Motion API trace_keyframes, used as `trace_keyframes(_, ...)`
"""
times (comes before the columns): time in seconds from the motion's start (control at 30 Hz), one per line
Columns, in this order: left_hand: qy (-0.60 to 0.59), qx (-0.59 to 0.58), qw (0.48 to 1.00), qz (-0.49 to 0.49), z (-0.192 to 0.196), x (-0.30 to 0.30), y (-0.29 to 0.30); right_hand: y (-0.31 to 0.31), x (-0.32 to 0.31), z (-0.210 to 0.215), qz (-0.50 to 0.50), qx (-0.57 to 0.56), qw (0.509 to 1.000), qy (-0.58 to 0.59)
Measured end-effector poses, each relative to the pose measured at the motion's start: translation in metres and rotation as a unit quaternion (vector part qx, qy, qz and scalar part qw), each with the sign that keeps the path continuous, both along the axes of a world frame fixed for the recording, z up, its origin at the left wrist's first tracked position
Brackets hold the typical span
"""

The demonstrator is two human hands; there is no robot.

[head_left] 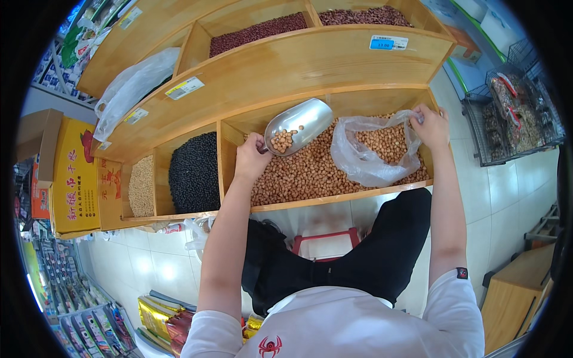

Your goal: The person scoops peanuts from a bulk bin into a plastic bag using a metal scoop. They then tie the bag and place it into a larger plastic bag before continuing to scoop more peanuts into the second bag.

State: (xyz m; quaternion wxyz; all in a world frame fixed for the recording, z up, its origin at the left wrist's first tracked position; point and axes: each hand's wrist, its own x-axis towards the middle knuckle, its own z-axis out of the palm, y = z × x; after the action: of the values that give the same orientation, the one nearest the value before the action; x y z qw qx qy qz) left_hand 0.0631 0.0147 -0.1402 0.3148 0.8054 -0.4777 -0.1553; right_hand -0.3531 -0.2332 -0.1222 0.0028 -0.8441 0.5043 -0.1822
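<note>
My left hand is closed round the handle of a shiny metal scoop, tilted over the bin. A few peanuts lie in the scoop near its handle. With closed fingers, my right hand grips the right rim of a clear plastic bag. The bag rests open-mouthed on the bed of loose peanuts, with many peanuts inside it. Both hands are above the same compartment of the wooden bin. The scoop's tip is close to the bag's left upper rim but apart from it.
Left of the peanuts are compartments of black beans and pale beans. A higher shelf holds red beans and a draped plastic bag. Yellow cartons stand at left, wire baskets at right. A red stool is below.
</note>
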Motion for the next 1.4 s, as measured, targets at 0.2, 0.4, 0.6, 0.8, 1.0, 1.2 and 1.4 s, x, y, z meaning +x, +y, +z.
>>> trace_keyframes(0.2, -0.142, -0.073, 0.986, -0.049, 0.007, -0.01, 0.0, 0.001, -0.002, -0.001, 0.003, -0.01, 1.0, -0.015)
trace_keyframes(0.4, -0.285, -0.13, 0.938, -0.149, 0.028, -0.029, -0.005, -0.002, -0.002, -0.004, 0.008, -0.02, 0.999, -0.041)
trace_keyframes(0.6, -0.306, -0.087, 0.921, -0.224, 0.068, -0.062, -0.026, -0.002, -0.001, -0.003, 0.001, -0.011, 0.999, -0.03)
trace_keyframes(0.8, -0.345, -0.07, 0.906, -0.233, 0.103, -0.09, -0.043, -0.001, -0.003, -0.003, 0.009, -0.012, 0.999, -0.05)
trace_keyframes(1.0, -0.366, -0.075, 0.9, -0.223, 0.121, -0.1, -0.042, 0.0, -0.001, 0.0, 0.009, -0.012, 0.999, -0.047)
trace_keyframes(1.2, -0.331, -0.062, 0.919, -0.205, 0.124, -0.093, -0.035, 0.0, -0.002, 0.0, 0.006, 0.002, 0.999, -0.042)
trace_keyframes(1.4, -0.251, 0.066, 0.96, -0.101, 0.106, -0.048, -0.007, 0.001, -0.001, 0.001, 0.003, -0.007, 0.999, -0.037)
